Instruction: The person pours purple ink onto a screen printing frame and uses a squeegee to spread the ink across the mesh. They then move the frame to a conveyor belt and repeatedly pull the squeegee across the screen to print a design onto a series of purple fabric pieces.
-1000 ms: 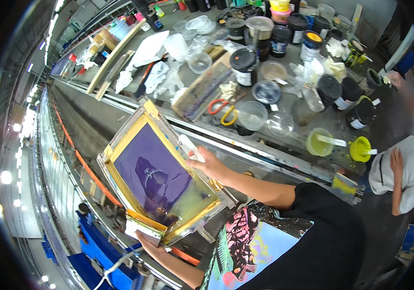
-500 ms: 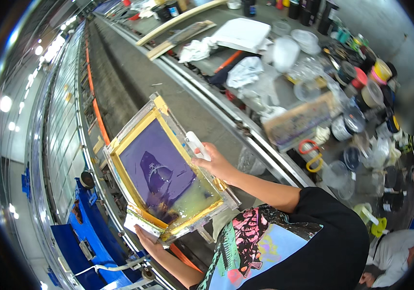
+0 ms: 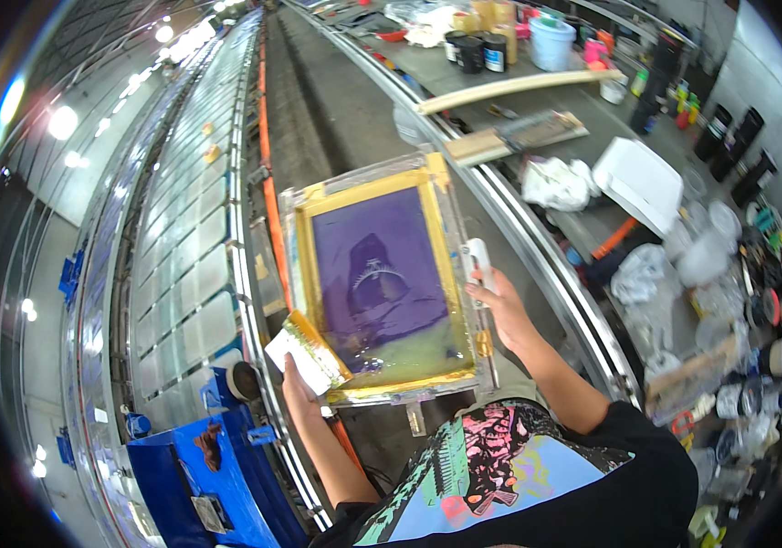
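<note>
Bright lamps shine at the far left of a long workshop, and under them runs a long table of pale panels. Below it stands a blue machine part, and beside the panels an orange strip goes away into the distance.

Next comes the left hand, closed on a flat white block whose upper edge is smeared with yellow. Its thumb lies on the white face; the other fingers are mostly hidden, so I cannot tell if they also touch the frame.

In the middle, just in front of the person's body, is a framed screen, held up with a slight tilt between both hands. Its border is yellow, its field is purple with a darker shape, and the lower part looks greenish and wet.

At its right side, the right hand is bent closed around the lower end of a white handle, without visible gap.

Further right, past a metal rail, a grey worktable carries a white cloth, a white tray and, near the rim, crowded jars.
</note>
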A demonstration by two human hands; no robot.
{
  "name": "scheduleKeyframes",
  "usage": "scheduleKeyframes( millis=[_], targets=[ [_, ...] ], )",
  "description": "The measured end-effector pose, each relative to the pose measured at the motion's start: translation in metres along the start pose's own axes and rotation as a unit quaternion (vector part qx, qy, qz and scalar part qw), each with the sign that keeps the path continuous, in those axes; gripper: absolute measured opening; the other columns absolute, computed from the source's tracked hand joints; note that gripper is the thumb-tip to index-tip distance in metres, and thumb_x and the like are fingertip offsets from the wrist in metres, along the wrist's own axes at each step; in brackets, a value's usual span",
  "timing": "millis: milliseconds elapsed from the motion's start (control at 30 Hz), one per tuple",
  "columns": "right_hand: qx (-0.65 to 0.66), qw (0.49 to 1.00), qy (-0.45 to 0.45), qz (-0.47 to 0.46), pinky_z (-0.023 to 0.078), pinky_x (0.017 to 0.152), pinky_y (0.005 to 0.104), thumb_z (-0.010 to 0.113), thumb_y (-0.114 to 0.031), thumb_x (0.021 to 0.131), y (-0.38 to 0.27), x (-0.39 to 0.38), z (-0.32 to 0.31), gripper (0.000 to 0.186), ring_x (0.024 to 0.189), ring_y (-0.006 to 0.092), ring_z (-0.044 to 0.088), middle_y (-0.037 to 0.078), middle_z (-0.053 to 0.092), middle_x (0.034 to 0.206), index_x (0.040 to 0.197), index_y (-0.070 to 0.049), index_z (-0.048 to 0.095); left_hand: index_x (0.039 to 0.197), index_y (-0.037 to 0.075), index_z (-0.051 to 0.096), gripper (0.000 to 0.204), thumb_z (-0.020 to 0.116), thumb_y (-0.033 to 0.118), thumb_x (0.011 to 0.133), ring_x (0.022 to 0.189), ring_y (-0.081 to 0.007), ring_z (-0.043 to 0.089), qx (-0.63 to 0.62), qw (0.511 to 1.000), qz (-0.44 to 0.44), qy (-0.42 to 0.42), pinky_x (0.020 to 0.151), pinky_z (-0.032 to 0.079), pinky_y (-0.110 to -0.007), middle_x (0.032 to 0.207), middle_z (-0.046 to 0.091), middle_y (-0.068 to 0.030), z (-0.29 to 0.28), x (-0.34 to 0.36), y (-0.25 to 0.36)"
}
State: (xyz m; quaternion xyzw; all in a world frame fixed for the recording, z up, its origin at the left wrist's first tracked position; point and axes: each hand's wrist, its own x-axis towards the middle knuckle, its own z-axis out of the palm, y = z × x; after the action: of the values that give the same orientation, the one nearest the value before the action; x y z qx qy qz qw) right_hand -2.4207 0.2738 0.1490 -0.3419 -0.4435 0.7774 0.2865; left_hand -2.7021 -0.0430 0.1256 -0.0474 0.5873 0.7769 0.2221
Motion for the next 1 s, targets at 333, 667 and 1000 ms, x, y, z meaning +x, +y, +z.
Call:
scheduleKeyframes(
  millis=[333,667,1000],
  targets=[
    [0.049,0.998,-0.010,0.035,0.035,0.108,0.0373,0.077,-0.027,0.093,-0.037,0.297,0.080,0.046,0.124,0.0197,0.049,0.009,0.056,0.128,0.129,-0.009,0.054,0.144,-0.004,0.056,0.063,0.069,0.039,0.101,0.129,-0.0183,0.059,0.050,0.999,0.004,0.002,0.110,0.043,-0.032,0.141,0.063,-0.0085,0.157,0.262,0.062],
    [-0.010,0.984,-0.169,0.046,0.038,0.102,0.0312,0.074,-0.031,0.097,-0.075,0.572,0.235,0.044,0.117,0.0142,0.052,0.004,0.058,0.122,0.129,-0.010,0.054,0.141,0.002,0.059,0.051,0.066,0.036,0.103,0.127,-0.0206,0.061,-0.064,0.992,0.036,0.098,0.109,0.046,-0.035,0.139,0.065,-0.0073,0.173,0.445,0.120],
    [0.014,0.982,-0.169,0.086,0.038,0.098,0.0285,0.074,-0.032,0.096,-0.088,0.855,0.382,0.036,0.108,0.0115,0.053,0.000,0.060,0.112,0.121,-0.011,0.058,0.134,-0.004,0.062,0.057,0.069,0.042,0.101,0.116,-0.0197,0.067,0.012,0.990,0.043,0.137,0.100,0.052,-0.036,0.130,0.068,-0.0095,0.244,0.746,0.172]
  ],
)
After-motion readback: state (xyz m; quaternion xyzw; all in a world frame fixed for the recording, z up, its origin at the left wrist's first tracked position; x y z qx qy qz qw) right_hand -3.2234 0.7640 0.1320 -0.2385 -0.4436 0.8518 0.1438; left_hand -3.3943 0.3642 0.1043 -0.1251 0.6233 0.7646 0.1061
